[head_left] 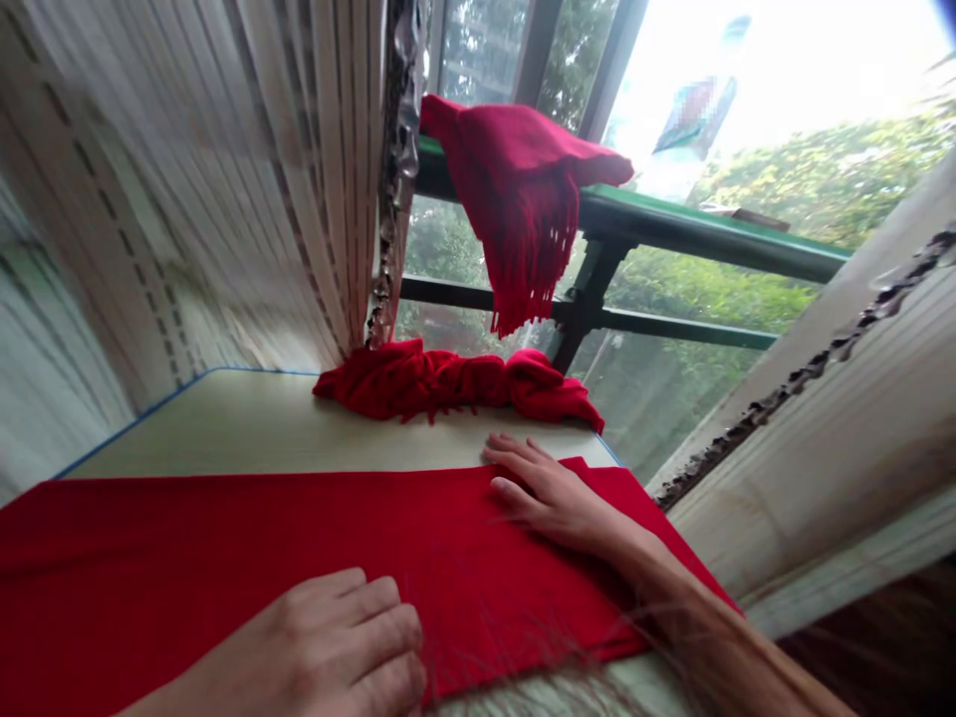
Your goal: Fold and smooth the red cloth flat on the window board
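- red cloth (224, 538) is spread over the table (246, 433)
- right hand (557, 498) is laid open toward the table's far side
- left hand (344, 647) is curled, table's near side, grip can't be told tbh

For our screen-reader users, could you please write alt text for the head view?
A curled left hand and an outstretched right hand are over a flat red cloth on a pale table. Beyond it, a bunched red cloth lies at the table's far edge, and a fringed red cloth hangs over a green railing with greenery outside.
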